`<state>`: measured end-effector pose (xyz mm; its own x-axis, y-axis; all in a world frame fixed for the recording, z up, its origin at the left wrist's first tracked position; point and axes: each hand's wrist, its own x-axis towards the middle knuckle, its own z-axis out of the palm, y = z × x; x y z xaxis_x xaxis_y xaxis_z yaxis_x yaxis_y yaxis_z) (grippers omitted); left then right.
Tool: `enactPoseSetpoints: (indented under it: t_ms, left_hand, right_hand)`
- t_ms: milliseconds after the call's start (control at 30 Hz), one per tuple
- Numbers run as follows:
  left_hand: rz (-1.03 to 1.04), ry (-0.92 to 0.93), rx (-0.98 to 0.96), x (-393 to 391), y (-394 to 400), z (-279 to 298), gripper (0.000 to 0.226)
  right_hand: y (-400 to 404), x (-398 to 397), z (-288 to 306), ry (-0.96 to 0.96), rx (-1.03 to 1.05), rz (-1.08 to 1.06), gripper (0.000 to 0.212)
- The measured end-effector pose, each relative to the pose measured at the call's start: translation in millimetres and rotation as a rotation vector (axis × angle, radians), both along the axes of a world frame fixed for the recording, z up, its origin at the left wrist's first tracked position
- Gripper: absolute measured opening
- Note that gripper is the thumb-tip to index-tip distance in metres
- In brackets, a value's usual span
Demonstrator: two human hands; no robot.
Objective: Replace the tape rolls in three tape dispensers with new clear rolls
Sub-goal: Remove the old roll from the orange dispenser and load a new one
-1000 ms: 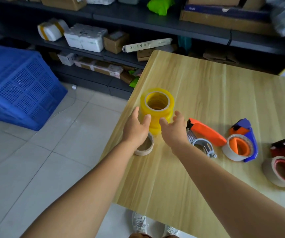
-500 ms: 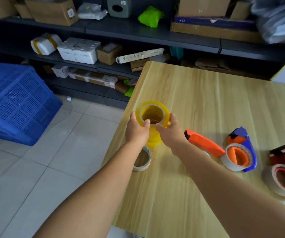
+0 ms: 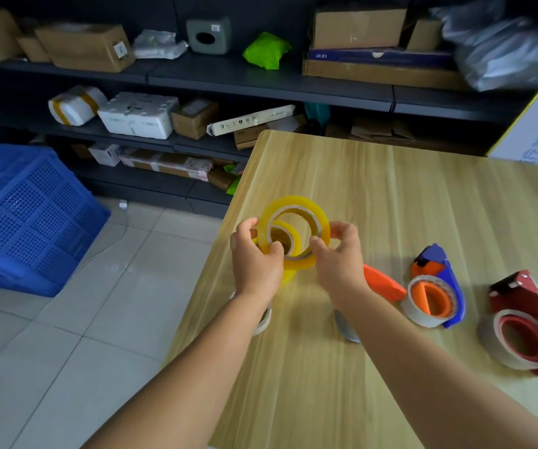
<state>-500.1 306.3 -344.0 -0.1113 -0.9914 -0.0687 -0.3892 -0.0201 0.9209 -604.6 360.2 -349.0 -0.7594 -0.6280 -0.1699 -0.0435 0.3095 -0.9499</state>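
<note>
Yellow-tinted tape roll (image 3: pixel 297 210) tilted, pinched between left hand (image 3: pixel 254 257), right hand (image 3: pixel 339 257)

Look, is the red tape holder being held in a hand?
No, the red tape dispenser lies on the table, while both hands hold a yellow tape roll.

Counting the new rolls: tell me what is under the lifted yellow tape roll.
Under the lifted roll, more stacked yellow rolls remain on the table. Both hands cover the stack's lower part, so the count is unclear.
</note>
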Motion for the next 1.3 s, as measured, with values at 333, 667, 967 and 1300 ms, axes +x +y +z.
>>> enactPoseSetpoints:
  t_ms: [333,667,967,1300]
  left_hand:
    - [-0.288,0.013,0.118,-35.1,58.6,-18.3,0.059]
    - [-0.468,0.181,0.417,-48.4,81.7,-38.0,0.055]
    - [-0.430,0.266,0.605,-53.2,78.7,-36.1,0.032]
    - [-0.379,0.045,0.434,-48.7,71.8,-42.8,0.044]
  right_hand:
    - [81.1,-37.5,-12.5,0.002,0.073,-0.031,0.047]
    - [131.5,-69.0,-22.2,-0.234,0.124,-0.036,0.027]
    - [130.3,-81.4,-24.5,-0.439,0.250,-0.104,0.023]
    - [116.9,-81.9,-23.0,-0.143,0.403,0.066,0.036]
